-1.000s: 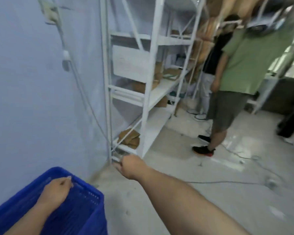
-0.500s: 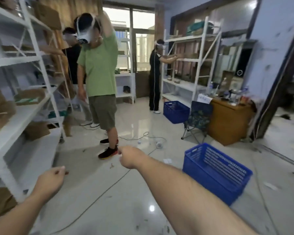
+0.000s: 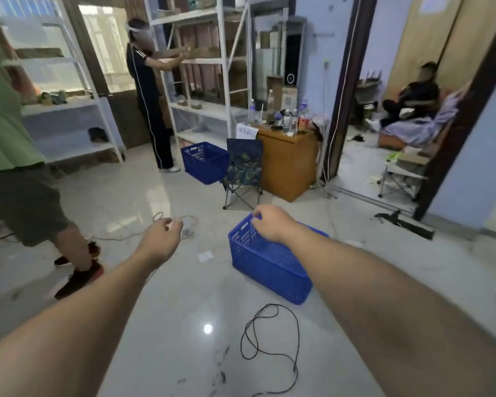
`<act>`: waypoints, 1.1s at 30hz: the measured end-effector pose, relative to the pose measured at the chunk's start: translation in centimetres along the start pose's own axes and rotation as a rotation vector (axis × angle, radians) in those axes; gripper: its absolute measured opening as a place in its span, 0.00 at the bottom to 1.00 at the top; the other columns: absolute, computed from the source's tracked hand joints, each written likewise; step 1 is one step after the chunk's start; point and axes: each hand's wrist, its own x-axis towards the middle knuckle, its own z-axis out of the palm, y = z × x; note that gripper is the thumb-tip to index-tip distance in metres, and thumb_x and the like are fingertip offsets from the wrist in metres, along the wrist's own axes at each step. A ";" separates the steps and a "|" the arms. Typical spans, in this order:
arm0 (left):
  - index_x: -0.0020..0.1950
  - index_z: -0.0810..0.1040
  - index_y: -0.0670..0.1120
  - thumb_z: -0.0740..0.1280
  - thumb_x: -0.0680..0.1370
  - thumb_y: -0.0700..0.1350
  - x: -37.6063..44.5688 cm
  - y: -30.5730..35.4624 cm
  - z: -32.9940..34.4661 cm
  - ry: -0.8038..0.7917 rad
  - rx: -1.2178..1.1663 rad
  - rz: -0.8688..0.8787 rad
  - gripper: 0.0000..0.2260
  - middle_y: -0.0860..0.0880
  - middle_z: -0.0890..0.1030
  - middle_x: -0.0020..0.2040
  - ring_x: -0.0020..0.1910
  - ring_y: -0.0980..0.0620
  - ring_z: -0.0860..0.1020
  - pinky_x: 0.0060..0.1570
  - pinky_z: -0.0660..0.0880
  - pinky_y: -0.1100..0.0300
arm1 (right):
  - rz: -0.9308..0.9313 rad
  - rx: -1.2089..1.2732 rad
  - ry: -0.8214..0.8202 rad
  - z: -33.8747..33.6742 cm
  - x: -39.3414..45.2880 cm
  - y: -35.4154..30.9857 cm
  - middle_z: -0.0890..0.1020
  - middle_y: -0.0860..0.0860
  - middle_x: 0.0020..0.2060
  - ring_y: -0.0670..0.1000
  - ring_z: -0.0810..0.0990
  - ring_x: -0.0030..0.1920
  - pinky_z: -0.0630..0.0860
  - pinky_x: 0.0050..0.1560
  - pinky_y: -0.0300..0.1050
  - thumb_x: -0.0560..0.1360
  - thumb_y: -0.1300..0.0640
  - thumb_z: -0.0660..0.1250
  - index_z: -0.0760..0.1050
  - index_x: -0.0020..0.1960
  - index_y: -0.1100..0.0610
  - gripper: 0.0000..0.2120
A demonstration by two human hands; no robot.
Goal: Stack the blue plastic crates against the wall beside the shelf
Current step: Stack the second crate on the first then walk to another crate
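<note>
A blue plastic crate stands on the glossy floor just ahead of me, its open top facing up. My right hand hovers over its far left corner with the fingers loosely curled; I cannot tell whether it touches the rim. To the left of the crate, my left hand is stretched out in a loose fist and holds nothing. A second blue crate sits farther back, by the foot of a white shelf.
A black cable loops on the floor in front of the crate, and a white cable lies beyond my left hand. One person in green stands close on the left. A folding chair and wooden cabinet stand behind.
My view has swung right, from the wall and shelf into the room. My left hand came off the crate by the wall. The floor crate is now nearer, under my right hand.
</note>
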 end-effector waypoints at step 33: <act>0.41 0.71 0.45 0.58 0.81 0.48 36.2 12.8 32.7 -0.734 -0.295 -0.283 0.11 0.46 0.75 0.40 0.40 0.47 0.73 0.43 0.71 0.52 | 0.644 0.042 0.127 -4.3 25.2 21.9 0.81 0.57 0.45 0.55 0.77 0.44 0.73 0.46 0.44 0.77 0.56 0.63 0.74 0.41 0.58 0.08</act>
